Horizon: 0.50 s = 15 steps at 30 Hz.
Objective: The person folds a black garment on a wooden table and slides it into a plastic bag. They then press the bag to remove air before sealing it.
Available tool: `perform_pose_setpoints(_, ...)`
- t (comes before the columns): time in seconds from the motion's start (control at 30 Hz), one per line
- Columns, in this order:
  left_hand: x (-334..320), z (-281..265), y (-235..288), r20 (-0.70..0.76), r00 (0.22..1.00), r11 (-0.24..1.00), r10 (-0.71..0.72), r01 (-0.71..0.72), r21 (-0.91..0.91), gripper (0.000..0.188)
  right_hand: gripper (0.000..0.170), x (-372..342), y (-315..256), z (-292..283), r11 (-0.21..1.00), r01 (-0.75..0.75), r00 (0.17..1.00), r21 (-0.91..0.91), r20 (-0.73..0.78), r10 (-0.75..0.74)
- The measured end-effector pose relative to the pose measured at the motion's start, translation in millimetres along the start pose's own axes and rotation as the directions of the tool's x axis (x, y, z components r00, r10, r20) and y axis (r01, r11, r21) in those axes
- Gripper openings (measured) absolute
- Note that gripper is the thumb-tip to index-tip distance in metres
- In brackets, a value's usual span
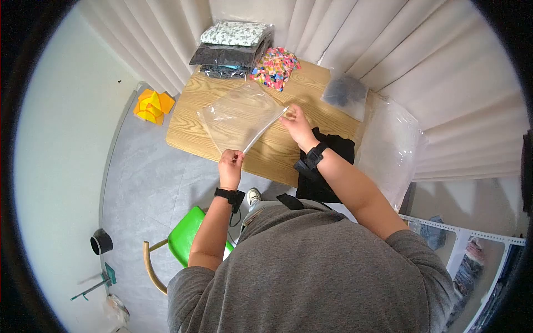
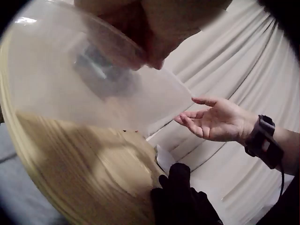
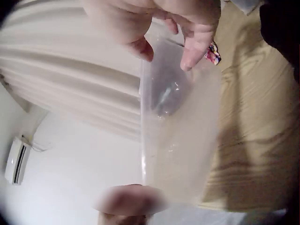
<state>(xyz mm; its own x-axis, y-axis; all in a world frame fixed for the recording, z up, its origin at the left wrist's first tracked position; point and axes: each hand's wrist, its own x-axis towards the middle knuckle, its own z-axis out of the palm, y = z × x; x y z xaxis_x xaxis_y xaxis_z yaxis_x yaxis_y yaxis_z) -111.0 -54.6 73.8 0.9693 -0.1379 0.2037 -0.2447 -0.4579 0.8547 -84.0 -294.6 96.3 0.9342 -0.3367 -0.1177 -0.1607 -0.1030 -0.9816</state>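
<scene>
Holding transparent bag (image 1: pixel 236 116) by both ends of its white strip (image 1: pixel 265 130): left hand (image 1: pixel 230 171) pinches the near end at the front edge of the table (image 1: pixel 189 114); right hand (image 1: pixel 298 127) pinches the other, farther forward and right. Two-ended grip presumably draws the strip straight. Black cloth (image 1: pixel 317 186) lies below the right wrist, likely parked within reach. Bag body spreads beyond the hands; wood shows to its left, giving sideways room. Farther out, stacked packs (image 1: pixel 233 54) and patterned cloth (image 1: pixel 275 69) bound forward travel; curtain (image 1: pixel 304 28) behind.
</scene>
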Motion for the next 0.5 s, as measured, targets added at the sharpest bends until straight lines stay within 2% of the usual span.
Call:
perform_pose_setpoints(0.03,-1,3,-1,-0.004,1.000,1.000,0.005,-0.005,-0.003,0.011,0.050,-1,2,2,0.984,-0.133,0.991,0.115,-0.013,0.135)
perform_pose_setpoints(0.07,-2,6,0,0.002,1.000,1.000,0.011,-0.011,0.014,0.010,0.043,-6,-3,5,0.970,-0.158,0.985,0.184,-0.039,0.168)
perform_pose_setpoints(0.1,-3,8,1,0.008,1.000,1.000,0.014,-0.015,0.012,0.010,0.043,-7,-3,3,0.970,-0.158,0.985,0.184,-0.047,0.169)
perform_pose_setpoints(0.17,-4,12,4,0.002,0.999,0.999,0.039,-0.039,0.001,0.010,0.035,-9,-7,1,0.936,-0.255,0.967,0.241,0.054,0.250)
perform_pose_setpoints(0.27,-6,15,7,0.012,0.999,0.999,0.036,-0.036,0.014,0.010,0.031,-13,-7,0,0.924,-0.259,0.966,0.282,0.062,0.252)
perform_pose_setpoints(0.37,-8,19,7,0.019,0.999,0.999,0.028,-0.028,-0.031,0.011,0.025,-12,-7,-2,0.921,-0.297,0.955,0.251,0.082,0.286)
perform_pose_setpoints(0.5,-12,20,7,0.026,0.999,0.999,0.041,-0.041,-0.002,0.010,0.020,-11,-2,-1,0.917,-0.309,0.951,0.253,0.093,0.294)
